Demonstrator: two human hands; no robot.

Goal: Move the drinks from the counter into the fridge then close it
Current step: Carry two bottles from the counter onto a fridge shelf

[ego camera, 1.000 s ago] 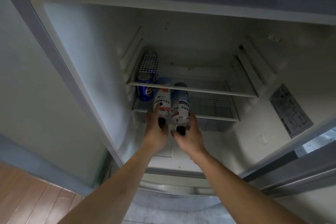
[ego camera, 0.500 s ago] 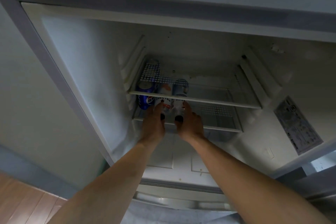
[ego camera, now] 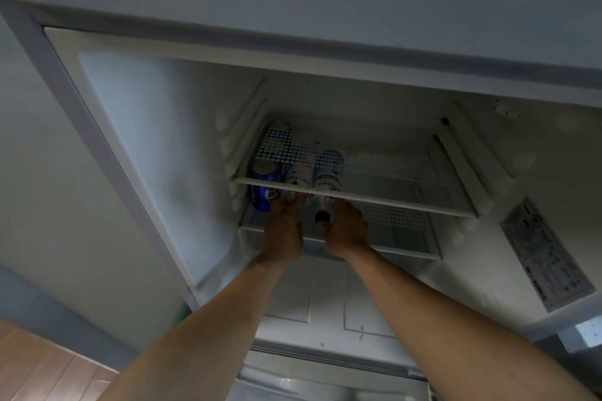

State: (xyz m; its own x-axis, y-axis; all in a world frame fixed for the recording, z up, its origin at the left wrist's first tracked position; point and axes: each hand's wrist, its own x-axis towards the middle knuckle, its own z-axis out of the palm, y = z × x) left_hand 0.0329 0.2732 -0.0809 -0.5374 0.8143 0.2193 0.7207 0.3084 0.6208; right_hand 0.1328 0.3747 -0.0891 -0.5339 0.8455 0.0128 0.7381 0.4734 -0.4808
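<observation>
Both bottles pushed deeper onto the lower shelf point(ego camera: 404, 247) since my last view, left hand point(ego camera: 284, 231) gripping the left bottle point(ego camera: 297, 180), right hand point(ego camera: 347, 230) gripping the right bottle point(ego camera: 326, 192), blue can point(ego camera: 263, 187) just beside them.

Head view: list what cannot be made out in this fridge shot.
- Left hand grip: its fingers and the left bottle's lower end are hidden behind the upper shelf edge.
- Bottle labels: too blurred to read.
- Back can: veiled by the shelf's dotted print.
- Fridge door: outside the frame.
- Sticker text: too small and dim.
</observation>
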